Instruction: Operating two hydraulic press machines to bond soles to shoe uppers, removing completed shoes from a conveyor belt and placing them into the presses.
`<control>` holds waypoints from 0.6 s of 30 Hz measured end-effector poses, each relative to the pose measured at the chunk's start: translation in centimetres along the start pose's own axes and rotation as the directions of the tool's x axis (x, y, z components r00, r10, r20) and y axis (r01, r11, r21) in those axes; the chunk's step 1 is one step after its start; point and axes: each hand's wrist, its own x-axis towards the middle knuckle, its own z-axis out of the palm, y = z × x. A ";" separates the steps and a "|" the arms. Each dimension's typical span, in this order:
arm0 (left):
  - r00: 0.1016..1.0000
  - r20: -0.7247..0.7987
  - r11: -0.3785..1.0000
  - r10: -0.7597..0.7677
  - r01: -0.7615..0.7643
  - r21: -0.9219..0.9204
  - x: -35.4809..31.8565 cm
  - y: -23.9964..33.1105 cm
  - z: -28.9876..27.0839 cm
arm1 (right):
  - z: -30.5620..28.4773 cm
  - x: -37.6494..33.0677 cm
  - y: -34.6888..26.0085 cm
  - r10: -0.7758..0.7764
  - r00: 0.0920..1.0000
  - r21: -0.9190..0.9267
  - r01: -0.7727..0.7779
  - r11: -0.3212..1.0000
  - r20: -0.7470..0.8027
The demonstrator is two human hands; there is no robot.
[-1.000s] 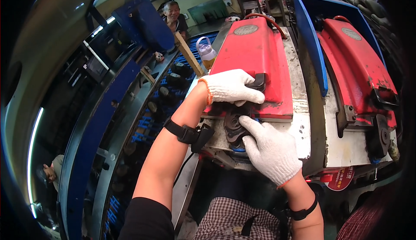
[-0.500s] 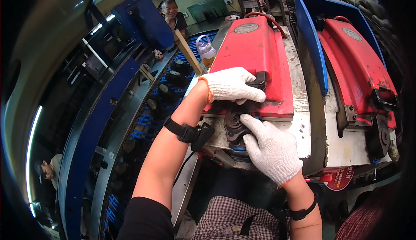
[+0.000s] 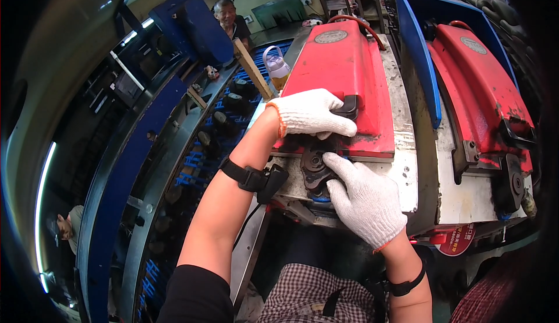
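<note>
A red metal machine cover [image 3: 323, 61] with a worn, scuffed front rests on a whitish base in front of me. My left hand [image 3: 308, 113], in a white knit glove with an orange cuff, is closed round the black handle [image 3: 349, 107] at the cover's front; its thumb points right. Just below, my right hand [image 3: 370, 200], also gloved, grips the right side of a black metal latch [image 3: 315, 163] with a round pivot. Its index finger lies at the upper side and the thumb lower down. The remaining right fingers are curled and partly hidden.
To the right stands a second red cover [image 3: 477, 72] with a blue guard panel [image 3: 416, 43]. A conveyor with blue slats [image 3: 192, 160] carries dark pieces along the left. A lidded bottle [image 3: 276, 69] stands beyond my left hand. Two people [image 3: 227, 17] are farther off.
</note>
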 end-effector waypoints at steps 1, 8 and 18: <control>1.000 0.001 1.000 0.000 0.000 0.000 0.0 0.0 0.0 | 0.0 0.0 0.0 0.000 1.000 0.001 0.000 1.000 -0.002; 1.000 -0.002 1.000 0.002 -0.002 -0.005 -0.1 0.0 0.0 | 0.1 0.0 0.0 -0.002 1.000 0.004 0.002 1.000 -0.010; 1.000 -0.005 1.000 0.005 -0.004 0.012 0.0 0.2 0.0 | 0.1 0.0 0.0 0.000 1.000 0.006 0.001 1.000 -0.022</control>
